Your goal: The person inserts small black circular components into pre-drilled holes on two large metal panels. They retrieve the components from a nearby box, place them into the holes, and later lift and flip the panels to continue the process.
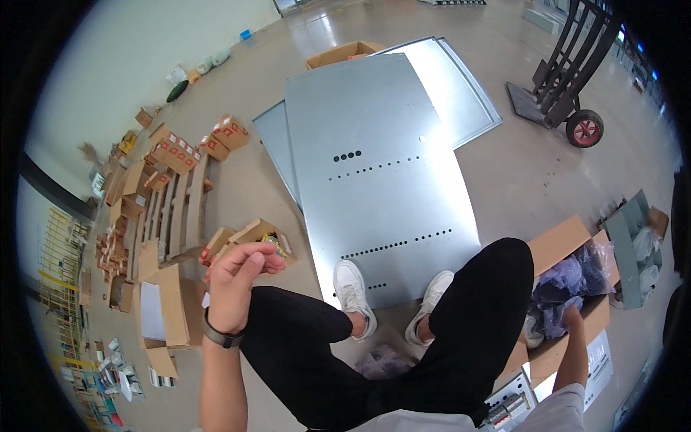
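Observation:
My left hand (240, 278) is raised over my left thigh with its fingers loosely curled, and nothing shows in it. Behind it stands a small open cardboard box (263, 231) with yellow packets inside. My right hand (573, 316) reaches into an open cardboard box (559, 243) at the right, among purple plastic-wrapped items (559, 278); its fingers are partly hidden, so a grip cannot be told. Before me a large grey sheet-metal panel (378, 200) with rows of round holes lies on more panels (453, 86). My white shoes rest at its near end.
A hand truck (567, 81) stands at the upper right. On the left are a wooden pallet (186, 210), cartons (175, 153) and a tall open cardboard box (175, 302). A grey metal tray (626, 248) with plastic bags lies beyond the right box. Crumpled plastic (383, 362) lies between my feet.

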`<state>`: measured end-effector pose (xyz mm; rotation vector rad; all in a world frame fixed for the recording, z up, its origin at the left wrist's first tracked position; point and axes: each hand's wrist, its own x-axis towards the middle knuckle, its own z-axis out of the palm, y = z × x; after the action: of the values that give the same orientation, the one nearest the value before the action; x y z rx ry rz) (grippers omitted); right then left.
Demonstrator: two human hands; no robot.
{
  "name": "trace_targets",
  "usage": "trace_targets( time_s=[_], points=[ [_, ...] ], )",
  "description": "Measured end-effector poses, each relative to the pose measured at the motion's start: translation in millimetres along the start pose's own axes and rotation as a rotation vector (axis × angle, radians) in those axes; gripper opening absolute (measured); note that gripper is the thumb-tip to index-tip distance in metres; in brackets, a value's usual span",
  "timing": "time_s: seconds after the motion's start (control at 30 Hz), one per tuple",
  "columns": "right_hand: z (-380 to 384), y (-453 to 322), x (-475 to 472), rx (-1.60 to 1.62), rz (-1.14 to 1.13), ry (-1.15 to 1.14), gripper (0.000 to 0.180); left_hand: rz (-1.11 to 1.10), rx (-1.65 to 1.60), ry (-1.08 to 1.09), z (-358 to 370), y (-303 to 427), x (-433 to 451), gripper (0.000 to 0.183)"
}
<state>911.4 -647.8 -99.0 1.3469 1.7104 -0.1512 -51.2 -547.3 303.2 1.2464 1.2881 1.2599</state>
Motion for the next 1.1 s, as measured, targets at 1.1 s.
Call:
trace_targets(
  time_s=[1.1],
  points=[
    [-134.7, -118.9, -14.6, 1.007, 0.601, 0.529, 0.04, 0.278, -0.427, 0.346, -42.3, 4.3, -42.3, 0.029]
  ],
)
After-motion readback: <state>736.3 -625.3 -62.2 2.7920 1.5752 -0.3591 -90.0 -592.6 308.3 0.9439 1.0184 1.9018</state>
